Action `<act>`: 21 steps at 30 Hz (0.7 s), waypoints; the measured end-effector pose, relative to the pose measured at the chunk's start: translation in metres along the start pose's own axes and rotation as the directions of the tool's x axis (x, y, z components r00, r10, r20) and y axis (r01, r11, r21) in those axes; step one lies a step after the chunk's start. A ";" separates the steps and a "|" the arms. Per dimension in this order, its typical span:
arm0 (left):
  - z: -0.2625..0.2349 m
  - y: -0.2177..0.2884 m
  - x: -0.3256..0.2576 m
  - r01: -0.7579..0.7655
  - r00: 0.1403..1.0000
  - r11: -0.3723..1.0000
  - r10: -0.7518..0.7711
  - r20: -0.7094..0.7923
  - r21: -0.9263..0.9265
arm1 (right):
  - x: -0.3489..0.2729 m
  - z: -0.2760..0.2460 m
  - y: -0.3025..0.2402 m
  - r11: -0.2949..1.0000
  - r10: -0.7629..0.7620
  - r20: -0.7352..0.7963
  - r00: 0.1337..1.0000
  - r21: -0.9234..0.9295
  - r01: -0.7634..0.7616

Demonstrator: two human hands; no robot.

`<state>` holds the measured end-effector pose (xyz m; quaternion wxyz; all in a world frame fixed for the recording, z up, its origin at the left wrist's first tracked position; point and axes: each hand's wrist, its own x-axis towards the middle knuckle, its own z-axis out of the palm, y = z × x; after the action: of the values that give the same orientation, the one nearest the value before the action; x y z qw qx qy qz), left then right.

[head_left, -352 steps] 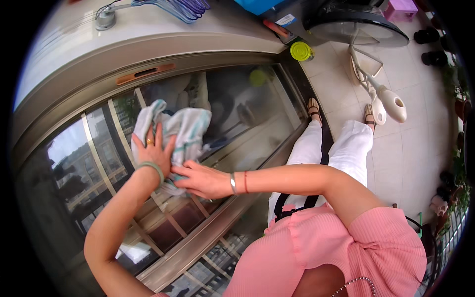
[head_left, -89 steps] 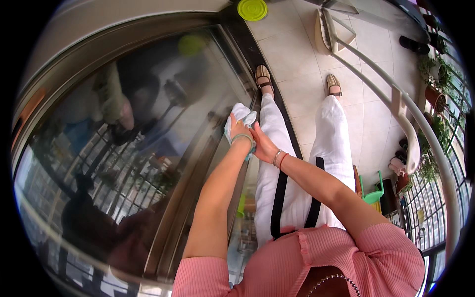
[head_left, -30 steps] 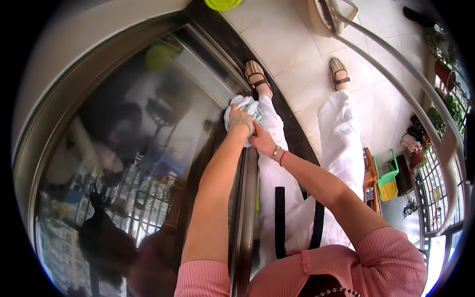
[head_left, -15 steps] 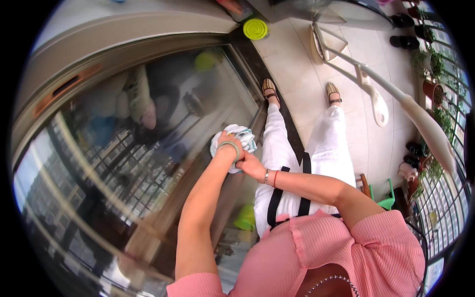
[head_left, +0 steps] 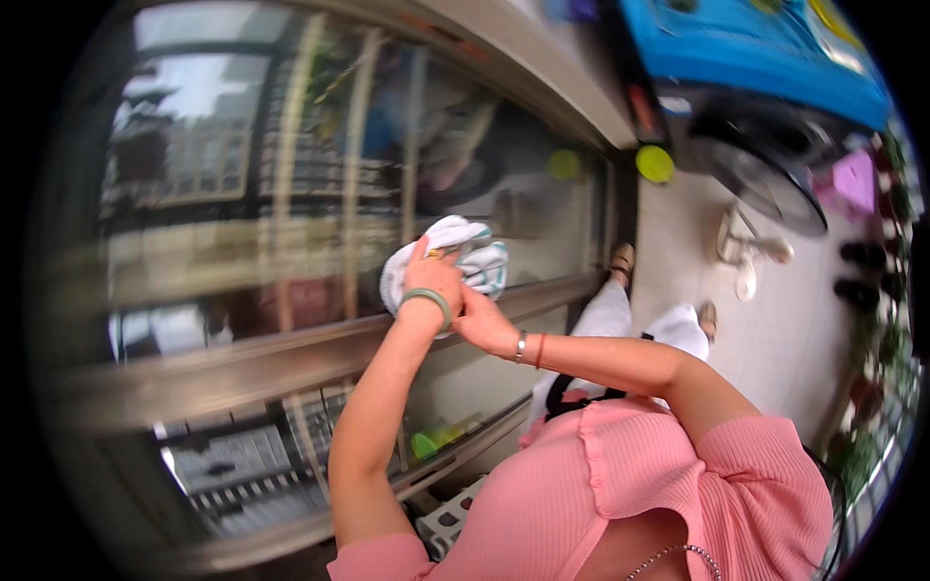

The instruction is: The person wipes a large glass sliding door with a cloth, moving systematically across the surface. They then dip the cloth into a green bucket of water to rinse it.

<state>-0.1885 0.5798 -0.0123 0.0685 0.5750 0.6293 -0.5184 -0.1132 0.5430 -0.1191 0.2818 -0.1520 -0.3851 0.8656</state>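
The cloth [head_left: 453,259], white with pale green stripes, is bunched against the glass door [head_left: 291,194], pressed there under the left hand [head_left: 433,279], whose fingers curl over its lower edge. The right hand [head_left: 481,324] sits just beside and below, touching the left wrist; whether its fingers grip the cloth cannot be told. A green bangle [head_left: 426,298] rings the left wrist. Beyond, a metal door frame [head_left: 242,358], tiled floor [head_left: 785,329], a standing fan [head_left: 765,174] and a yellow-green lid [head_left: 655,163].
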 end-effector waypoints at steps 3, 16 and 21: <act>0.016 0.006 -0.037 0.116 0.943 0.985 -0.149 -0.298 -0.126 | -0.014 -0.005 -0.020 0.953 -0.207 0.136 0.969 -0.195 0.231; -0.098 -0.088 -0.223 0.699 0.373 0.711 -0.453 -0.809 -0.076 | 0.028 0.120 -0.201 0.550 -0.730 0.515 0.448 0.054 0.834; -0.127 -0.136 -0.264 0.901 0.194 0.430 -0.531 -0.825 -0.065 | 0.051 0.159 -0.290 -0.007 -0.791 0.578 0.200 -0.335 0.942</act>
<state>-0.1449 0.5280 0.3036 -0.5883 0.3486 0.6549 -0.3217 -0.1224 0.6393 0.2014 0.6405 0.1342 -0.6884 0.3127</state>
